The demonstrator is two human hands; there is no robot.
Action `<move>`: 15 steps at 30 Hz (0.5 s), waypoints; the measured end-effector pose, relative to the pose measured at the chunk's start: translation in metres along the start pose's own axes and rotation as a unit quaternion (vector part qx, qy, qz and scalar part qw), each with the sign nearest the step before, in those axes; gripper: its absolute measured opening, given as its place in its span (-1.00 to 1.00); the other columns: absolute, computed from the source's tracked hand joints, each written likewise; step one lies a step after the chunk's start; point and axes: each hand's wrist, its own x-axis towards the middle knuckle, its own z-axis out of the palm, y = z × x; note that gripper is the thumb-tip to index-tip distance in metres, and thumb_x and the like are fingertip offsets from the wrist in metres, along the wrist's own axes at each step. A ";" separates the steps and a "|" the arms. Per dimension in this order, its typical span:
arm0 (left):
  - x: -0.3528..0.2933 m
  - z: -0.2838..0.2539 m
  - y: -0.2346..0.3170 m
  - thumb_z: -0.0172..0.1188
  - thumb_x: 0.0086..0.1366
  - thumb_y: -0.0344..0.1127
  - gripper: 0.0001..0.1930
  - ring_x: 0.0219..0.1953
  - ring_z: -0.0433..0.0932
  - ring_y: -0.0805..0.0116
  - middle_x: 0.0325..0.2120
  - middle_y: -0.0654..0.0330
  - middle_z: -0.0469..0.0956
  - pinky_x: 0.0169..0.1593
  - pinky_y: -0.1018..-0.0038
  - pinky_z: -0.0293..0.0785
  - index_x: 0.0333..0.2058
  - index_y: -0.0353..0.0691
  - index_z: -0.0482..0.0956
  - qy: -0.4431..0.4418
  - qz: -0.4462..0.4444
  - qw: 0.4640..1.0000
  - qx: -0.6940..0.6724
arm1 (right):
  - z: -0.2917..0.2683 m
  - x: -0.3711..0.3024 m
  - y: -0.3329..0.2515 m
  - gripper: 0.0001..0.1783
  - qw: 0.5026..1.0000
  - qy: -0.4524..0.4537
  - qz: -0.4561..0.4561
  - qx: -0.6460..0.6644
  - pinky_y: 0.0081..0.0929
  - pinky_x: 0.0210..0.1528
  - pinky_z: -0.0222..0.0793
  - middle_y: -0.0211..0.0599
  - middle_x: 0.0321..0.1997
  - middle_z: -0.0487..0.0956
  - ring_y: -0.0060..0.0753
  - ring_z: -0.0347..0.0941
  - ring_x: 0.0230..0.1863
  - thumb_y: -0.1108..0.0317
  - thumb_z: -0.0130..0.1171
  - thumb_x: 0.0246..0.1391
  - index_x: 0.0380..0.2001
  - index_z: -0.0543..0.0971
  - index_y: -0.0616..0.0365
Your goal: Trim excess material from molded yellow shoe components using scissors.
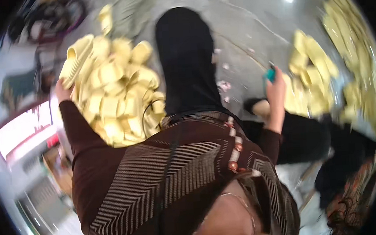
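Head view, reading across from the left: a bright pink-and-white panel (25, 129) stands beyond the left edge of the floor (251, 27). Next comes the person's left hand (64, 91), fingers closed around the near end of a pale yellow clog (77, 55). That clog is tilted, its far end slanting up to the right, at the left side of a heap of similar yellow clogs (111, 90) on the left part of the floor. One more yellow shoe (106, 20) lies at the heap's far end, near a grey-green sheet (134, 13) toward the floor's far edge. A leg in black cloth (186, 61) reaches across the middle; small pinkish scraps (224, 86) lie just right of it. Farther right, the right hand (276, 92) is closed on a teal object (270, 75) — a thin tip shows, but blur hides its exact kind. Beyond it sits a second group of yellow pieces (312, 77), and along the floor's right edge run more yellow pieces (353, 42) — glossy, their shapes hard to make out.
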 end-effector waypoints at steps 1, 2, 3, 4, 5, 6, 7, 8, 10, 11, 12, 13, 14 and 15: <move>-0.030 -0.012 -0.011 0.38 -0.19 -0.17 -0.39 -0.20 0.48 0.18 -0.23 -0.01 0.48 -0.15 0.37 0.42 -0.14 -0.32 0.40 -0.034 -0.094 0.994 0.032 | -0.011 -0.001 -0.021 -0.49 1.000 -0.006 -0.007 -0.007 -0.25 -0.16 0.30 0.09 -0.24 0.47 0.03 0.41 -0.20 0.47 0.08 -0.19 -0.04 0.34 0.16; -0.061 -0.030 -0.023 0.33 -0.14 -0.06 -0.37 -0.16 0.48 0.17 -0.20 -0.06 0.46 -0.15 0.34 0.42 -0.12 -0.32 0.39 -0.067 -0.187 0.978 0.058 | -0.011 0.000 -0.029 -0.49 1.000 -0.020 -0.003 -0.019 -0.29 -0.15 0.30 0.07 -0.23 0.47 -0.01 0.42 -0.19 0.46 0.09 -0.18 -0.04 0.34 0.18; -0.096 -0.050 -0.043 0.33 -0.14 -0.06 -0.37 -0.16 0.48 0.17 -0.20 -0.06 0.46 -0.15 0.34 0.42 -0.12 -0.32 0.39 -0.059 -0.221 0.971 0.073 | -0.011 0.002 -0.033 -0.50 0.999 -0.027 0.004 -0.034 -0.33 -0.14 0.30 0.05 -0.22 0.48 -0.05 0.42 -0.18 0.45 0.10 -0.17 -0.04 0.34 0.21; -0.123 -0.064 -0.059 0.35 -0.17 -0.07 -0.38 -0.21 0.49 0.13 -0.24 -0.05 0.47 -0.17 0.33 0.43 -0.16 -0.31 0.41 -0.030 -0.275 0.957 0.089 | -0.013 0.001 -0.035 -0.51 0.999 -0.031 -0.017 -0.032 -0.34 -0.17 0.31 0.05 -0.23 0.48 -0.07 0.43 -0.20 0.43 0.12 -0.15 -0.05 0.34 0.22; -0.150 -0.074 -0.072 0.37 -0.21 -0.08 -0.40 -0.25 0.50 0.09 -0.27 -0.04 0.48 -0.19 0.32 0.44 -0.20 -0.30 0.42 0.000 -0.324 0.940 0.104 | -0.014 0.001 -0.037 -0.52 0.998 -0.031 -0.035 -0.031 -0.36 -0.20 0.32 0.04 -0.25 0.48 -0.08 0.44 -0.22 0.40 0.13 -0.13 -0.06 0.35 0.23; -0.170 -0.080 -0.083 0.39 -0.24 -0.10 -0.42 -0.30 0.51 0.05 -0.30 -0.03 0.49 -0.22 0.31 0.45 -0.23 -0.30 0.44 0.031 -0.366 0.923 0.115 | -0.012 0.002 -0.041 -0.52 0.998 -0.040 -0.048 -0.024 -0.36 -0.20 0.32 0.04 -0.25 0.48 -0.08 0.44 -0.22 0.40 0.13 -0.13 -0.06 0.35 0.23; -0.196 -0.086 -0.095 0.39 -0.24 -0.10 -0.42 -0.30 0.51 0.05 -0.30 -0.03 0.49 -0.22 0.31 0.45 -0.23 -0.30 0.44 0.036 -0.377 0.917 0.124 | -0.010 0.002 -0.040 -0.51 0.998 -0.046 -0.045 -0.015 -0.36 -0.20 0.32 0.04 -0.26 0.48 -0.08 0.44 -0.23 0.40 0.13 -0.13 -0.06 0.34 0.23; -0.222 -0.093 -0.103 0.38 -0.23 -0.09 -0.42 -0.28 0.51 0.05 -0.29 -0.05 0.49 -0.20 0.31 0.44 -0.23 -0.29 0.44 0.064 -0.388 0.905 0.164 | -0.008 0.002 -0.039 -0.51 0.998 -0.050 -0.040 -0.006 -0.36 -0.20 0.32 0.03 -0.27 0.48 -0.08 0.44 -0.24 0.41 0.13 -0.14 -0.05 0.34 0.23; -0.249 -0.087 -0.106 0.35 -0.22 -0.09 -0.43 -0.24 0.50 0.05 -0.27 -0.07 0.49 -0.18 0.31 0.43 -0.22 -0.27 0.45 0.109 -0.391 0.886 0.224 | -0.009 0.001 -0.037 -0.50 0.999 -0.046 -0.025 -0.008 -0.36 -0.20 0.31 0.02 -0.28 0.48 -0.08 0.44 -0.24 0.41 0.13 -0.14 -0.05 0.34 0.23; -0.250 -0.079 -0.103 0.35 -0.22 -0.09 -0.43 -0.24 0.50 0.05 -0.27 -0.07 0.49 -0.18 0.31 0.43 -0.22 -0.27 0.45 0.105 -0.385 0.891 0.215 | -0.012 0.001 -0.037 -0.50 0.999 -0.042 -0.035 -0.004 -0.35 -0.19 0.31 0.02 -0.28 0.48 -0.07 0.43 -0.24 0.41 0.13 -0.14 -0.05 0.34 0.23; -0.247 -0.058 -0.093 0.30 -0.18 -0.14 -0.46 -0.21 0.49 0.07 -0.27 -0.07 0.49 -0.15 0.34 0.42 -0.18 -0.26 0.42 0.051 -0.395 0.888 0.229 | -0.018 -0.001 -0.039 -0.50 0.999 -0.030 -0.043 -0.011 -0.34 -0.19 0.31 0.02 -0.28 0.48 -0.06 0.43 -0.24 0.42 0.13 -0.15 -0.05 0.33 0.23; -0.243 -0.049 -0.083 0.26 -0.14 -0.20 -0.48 -0.19 0.48 0.08 -0.27 -0.06 0.49 -0.12 0.36 0.41 -0.14 -0.24 0.40 0.000 -0.400 0.882 0.249 | -0.021 -0.001 -0.041 -0.50 0.998 -0.021 -0.051 -0.012 -0.33 -0.19 0.31 0.02 -0.28 0.48 -0.05 0.43 -0.23 0.42 0.13 -0.15 -0.05 0.33 0.23; -0.235 -0.041 -0.073 0.21 -0.10 -0.26 -0.49 -0.16 0.48 0.10 -0.27 -0.05 0.49 -0.10 0.39 0.39 -0.10 -0.22 0.37 -0.050 -0.400 0.875 0.267 | -0.018 0.001 -0.043 -0.50 0.995 -0.022 -0.084 -0.041 -0.30 -0.19 0.30 0.03 -0.27 0.48 -0.01 0.41 -0.22 0.44 0.11 -0.17 -0.05 0.34 0.22; -0.210 -0.030 -0.056 0.17 -0.05 -0.29 -0.50 -0.14 0.45 0.09 -0.23 -0.05 0.46 -0.07 0.38 0.37 -0.07 -0.26 0.33 -0.063 -0.363 0.895 0.250 | -0.022 0.002 -0.041 -0.50 0.991 -0.014 -0.103 -0.079 -0.28 -0.19 0.30 0.05 -0.26 0.48 0.02 0.40 -0.21 0.45 0.10 -0.19 -0.06 0.34 0.21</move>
